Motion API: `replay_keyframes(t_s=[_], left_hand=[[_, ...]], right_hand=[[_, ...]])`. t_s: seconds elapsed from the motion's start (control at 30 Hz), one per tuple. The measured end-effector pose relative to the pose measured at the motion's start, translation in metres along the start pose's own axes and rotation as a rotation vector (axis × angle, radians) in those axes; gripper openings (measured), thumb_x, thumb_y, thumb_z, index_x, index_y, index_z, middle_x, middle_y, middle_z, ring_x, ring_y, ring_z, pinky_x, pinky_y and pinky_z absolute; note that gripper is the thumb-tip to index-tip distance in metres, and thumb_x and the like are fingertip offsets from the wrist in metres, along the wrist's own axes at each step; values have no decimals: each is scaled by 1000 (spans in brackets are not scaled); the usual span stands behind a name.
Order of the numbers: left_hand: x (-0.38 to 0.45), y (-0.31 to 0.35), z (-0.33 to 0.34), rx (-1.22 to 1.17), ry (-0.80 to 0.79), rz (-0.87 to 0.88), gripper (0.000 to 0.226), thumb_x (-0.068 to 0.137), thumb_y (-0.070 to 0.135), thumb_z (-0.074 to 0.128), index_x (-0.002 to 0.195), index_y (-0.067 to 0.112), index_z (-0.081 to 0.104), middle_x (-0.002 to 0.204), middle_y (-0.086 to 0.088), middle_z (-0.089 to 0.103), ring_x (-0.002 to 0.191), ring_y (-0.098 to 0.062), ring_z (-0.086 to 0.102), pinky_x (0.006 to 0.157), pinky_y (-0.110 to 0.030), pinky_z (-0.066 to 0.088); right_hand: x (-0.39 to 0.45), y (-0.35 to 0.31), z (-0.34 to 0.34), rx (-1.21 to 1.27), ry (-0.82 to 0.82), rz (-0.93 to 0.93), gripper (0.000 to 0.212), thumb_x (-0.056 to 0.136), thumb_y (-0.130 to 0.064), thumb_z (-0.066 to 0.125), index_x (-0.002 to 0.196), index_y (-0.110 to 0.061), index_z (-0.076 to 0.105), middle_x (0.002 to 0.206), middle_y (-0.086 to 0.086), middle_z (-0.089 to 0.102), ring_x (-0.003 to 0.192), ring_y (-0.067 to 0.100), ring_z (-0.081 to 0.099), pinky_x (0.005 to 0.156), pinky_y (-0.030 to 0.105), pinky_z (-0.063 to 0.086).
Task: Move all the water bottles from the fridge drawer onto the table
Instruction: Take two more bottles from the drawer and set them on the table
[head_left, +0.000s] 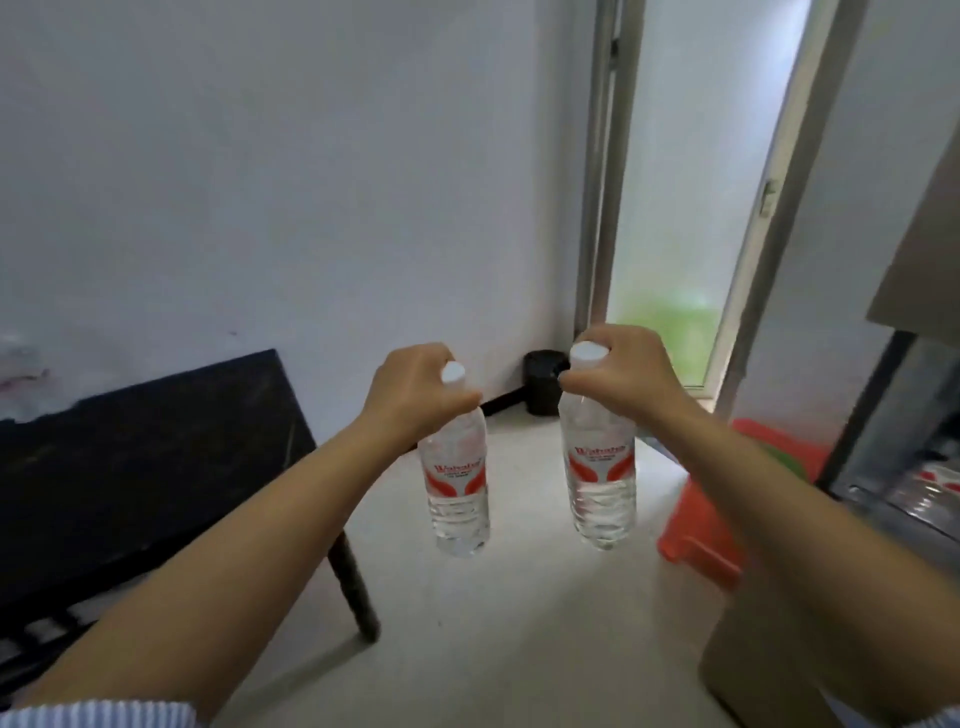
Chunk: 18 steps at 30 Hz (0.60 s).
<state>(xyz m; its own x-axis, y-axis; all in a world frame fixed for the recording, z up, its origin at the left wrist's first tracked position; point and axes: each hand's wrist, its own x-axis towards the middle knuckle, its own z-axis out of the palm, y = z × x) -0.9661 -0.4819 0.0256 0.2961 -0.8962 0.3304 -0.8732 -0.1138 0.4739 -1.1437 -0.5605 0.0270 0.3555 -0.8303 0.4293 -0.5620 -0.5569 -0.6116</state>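
Observation:
My left hand (410, 395) grips a clear water bottle (458, 483) by its neck, just under the white cap. My right hand (618, 379) holds a second water bottle (601, 478) the same way. Both bottles carry red-and-white labels and hang upright in the air above the floor. The dark table (135, 467) stands at the left, its near corner just left of my left forearm. At the right edge the fridge drawer (904, 488) is open, with more bottles blurred inside it.
A black bin (543, 382) sits in the far corner by the white wall. A red plastic stool (722, 519) stands on the pale floor at the right, near the fridge. A glass door (685, 208) is behind it. A brown box (779, 660) is at the lower right.

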Motion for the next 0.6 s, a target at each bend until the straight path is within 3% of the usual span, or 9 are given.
replay_keyframes(t_s=[0.07,0.13,0.3,0.43,0.6], left_hand=[[-12,-55,-30,14,22,-37,26,78,23,66,101,11,62,106,-6,64,95,-21,57,71,-25,40],[-24,-107,-56,62,35,-80,29,79,22,65,107,15,61,116,-5,63,105,-21,57,78,-25,40],[-42,-227,-117,113,78,-256,23,80,22,66,102,17,62,113,-4,62,88,-10,47,75,-24,40],[-40,-305,-160,96,140,-408,23,81,19,66,103,16,63,117,-5,60,100,-17,55,79,-25,44],[-17,-395,-198,87,170,-511,16,78,15,67,94,13,66,103,-4,62,89,-14,52,77,-26,43]], right_hand=[[15,-44,46,30,-136,-41,15,66,-18,69,59,-13,57,56,-3,49,63,17,47,49,21,33],[25,-86,92,46,-267,-65,13,69,-21,69,72,-10,62,65,0,54,69,18,51,52,20,36],[44,-181,200,105,-422,-165,23,72,-29,71,84,-10,63,86,2,59,81,18,53,54,19,37],[68,-249,280,245,-475,-75,45,71,-35,74,102,-5,62,107,11,62,96,26,58,77,33,48],[109,-322,362,337,-509,-79,35,73,-41,71,82,-11,56,76,1,55,63,12,50,53,21,39]])
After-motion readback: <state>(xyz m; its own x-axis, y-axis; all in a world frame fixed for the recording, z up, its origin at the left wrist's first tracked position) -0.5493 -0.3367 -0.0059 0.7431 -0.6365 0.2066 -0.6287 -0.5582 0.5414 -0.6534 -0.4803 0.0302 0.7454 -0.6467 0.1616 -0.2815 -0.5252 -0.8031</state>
